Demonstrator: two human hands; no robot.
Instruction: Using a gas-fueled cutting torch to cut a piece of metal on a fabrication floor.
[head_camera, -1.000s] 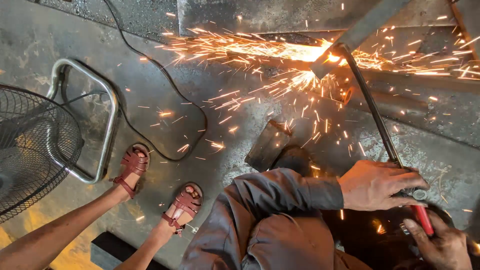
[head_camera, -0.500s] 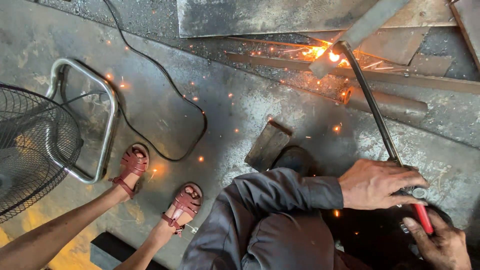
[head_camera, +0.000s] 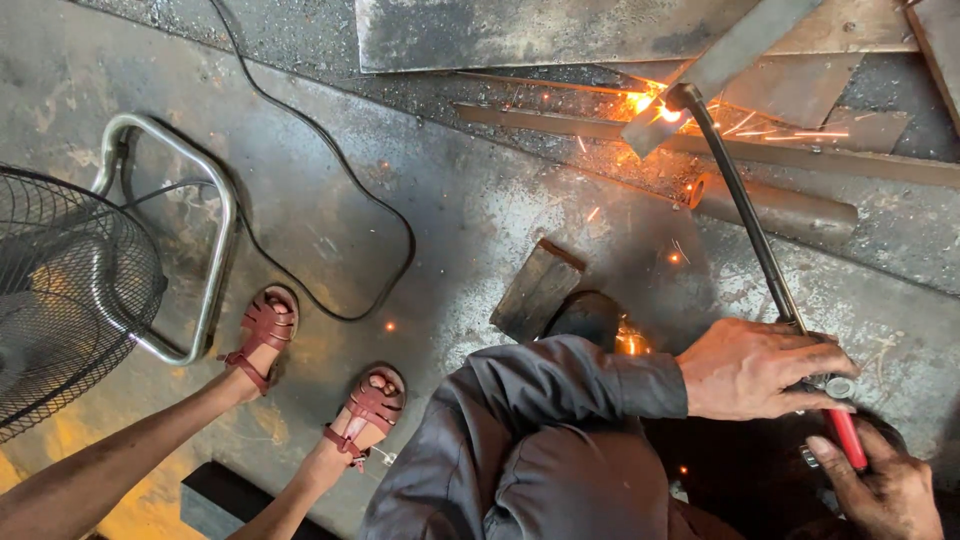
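Note:
A long black cutting torch (head_camera: 745, 215) runs from my hands up to its tip, which glows orange against a slanted steel strip (head_camera: 700, 80). My left hand (head_camera: 760, 370), in a grey sleeve, is closed over the torch tube near its valve. At the bottom right, my right hand (head_camera: 880, 490) grips the torch's red handle (head_camera: 845, 435). A few sparks fly around the tip and lie on the floor. My dark shoe (head_camera: 585, 315) rests by a small steel block (head_camera: 535, 290).
Another person's bare legs in red sandals (head_camera: 265, 330) stand at the lower left. A floor fan (head_camera: 70, 300) with a tubular frame (head_camera: 215, 240) is at the left edge. A black cable (head_camera: 330, 170) snakes over the concrete. Steel plates (head_camera: 520, 35), bars and a pipe (head_camera: 775, 205) lie at the top.
The wide shower of sparks from a second ago has died down to a small glow and a few sparks at the torch tip. Both hands have stayed in place.

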